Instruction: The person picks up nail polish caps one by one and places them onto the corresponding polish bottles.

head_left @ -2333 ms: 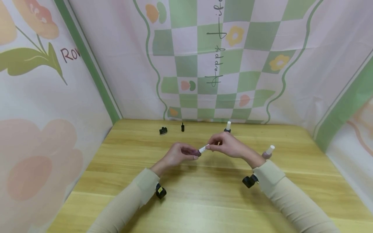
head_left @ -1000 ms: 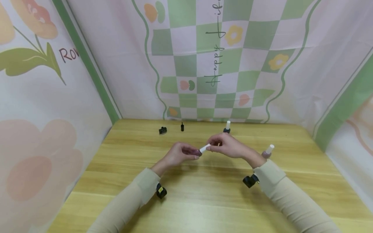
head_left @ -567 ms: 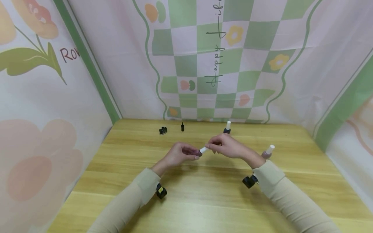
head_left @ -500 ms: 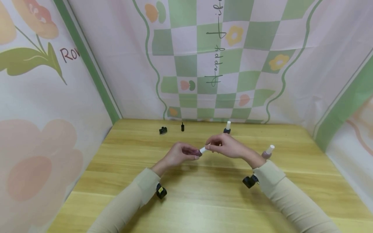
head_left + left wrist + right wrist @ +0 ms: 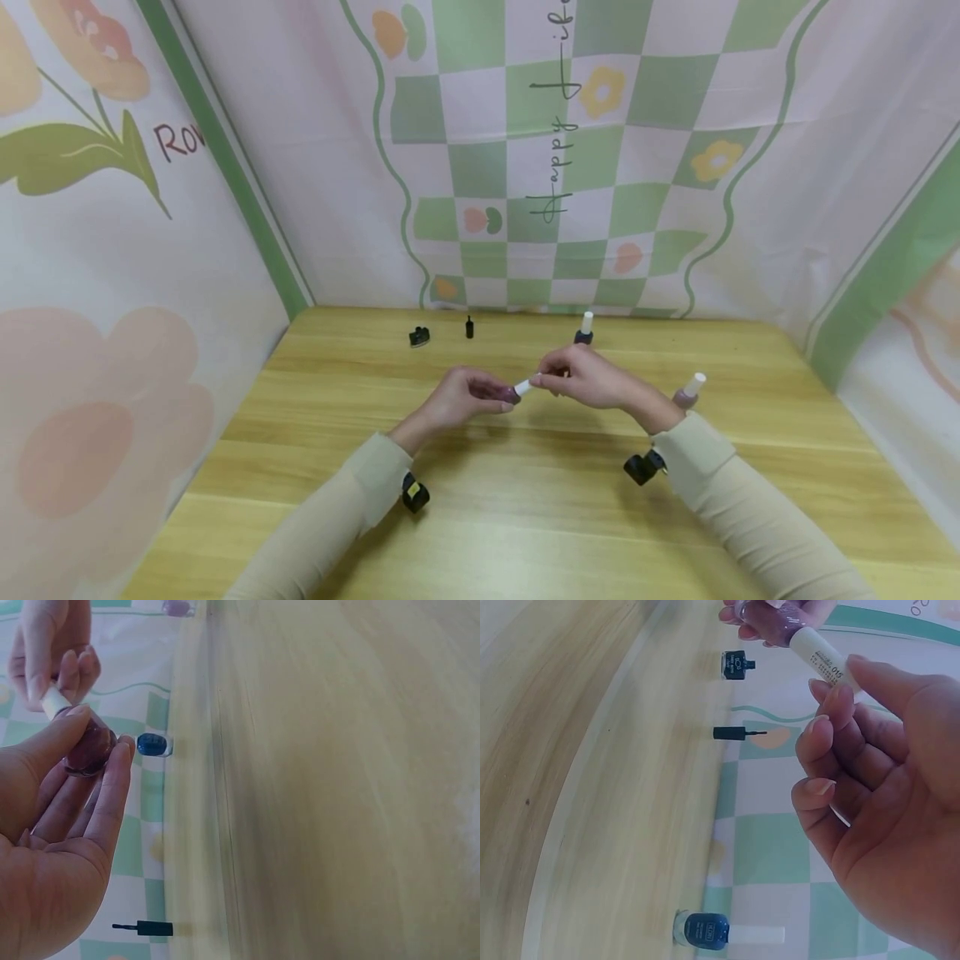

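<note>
My left hand (image 5: 463,400) grips the mauve glass body of a nail polish bottle (image 5: 91,751), held tilted above the table with its neck toward the right. Thumb and fingertips of my right hand (image 5: 585,377) pinch the end of its long white cap (image 5: 821,656), which sits on the bottle's neck and carries small print. The other right fingers are loosely bent, as the right wrist view shows. Behind the right hand stands a dark blue nail polish bottle (image 5: 706,931) with a white cap.
A lilac nail polish bottle (image 5: 686,398) stands beside the right forearm. At the back left are an uncapped black polish bottle (image 5: 738,665) and its black brush cap (image 5: 469,328), stood brush up. A patterned curtain (image 5: 525,167) hangs behind the wooden table (image 5: 525,517).
Both hands stay in nearly the same place on the bottle. Right fingertips shift slightly back and forth at the cap; the printed side of the cap has turned from the head camera's view.
</note>
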